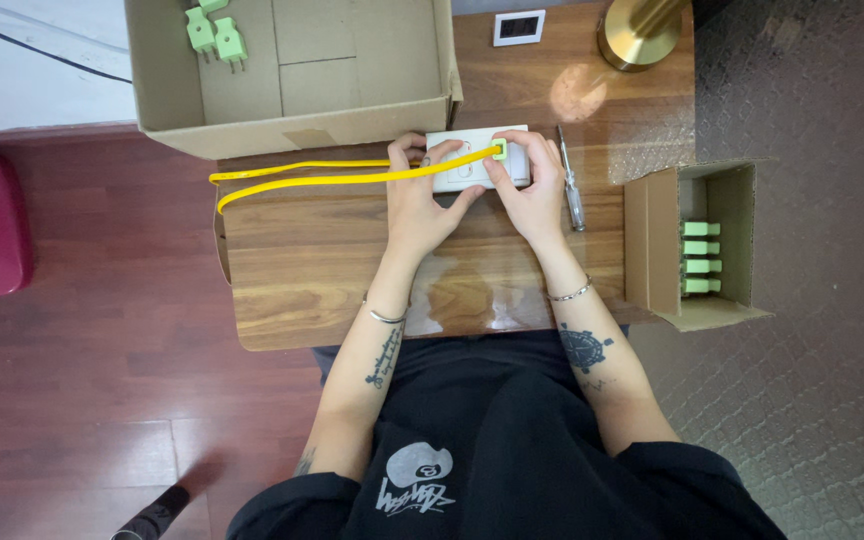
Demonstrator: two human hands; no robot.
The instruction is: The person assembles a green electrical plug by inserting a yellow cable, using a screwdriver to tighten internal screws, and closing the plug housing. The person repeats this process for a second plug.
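A white wall socket plate lies on the small wooden table. My left hand holds the plate's left side, fingers curled over its top edge. My right hand presses a light green plug against the plate's upper right part. A yellow flat cable runs from the plug leftward across the table and loops over its left edge.
A large open cardboard box with two green plugs sits at the table's far side. A screwdriver lies right of my hands. A smaller box holds several green plugs. A brass lamp base and a white faceplate stand behind.
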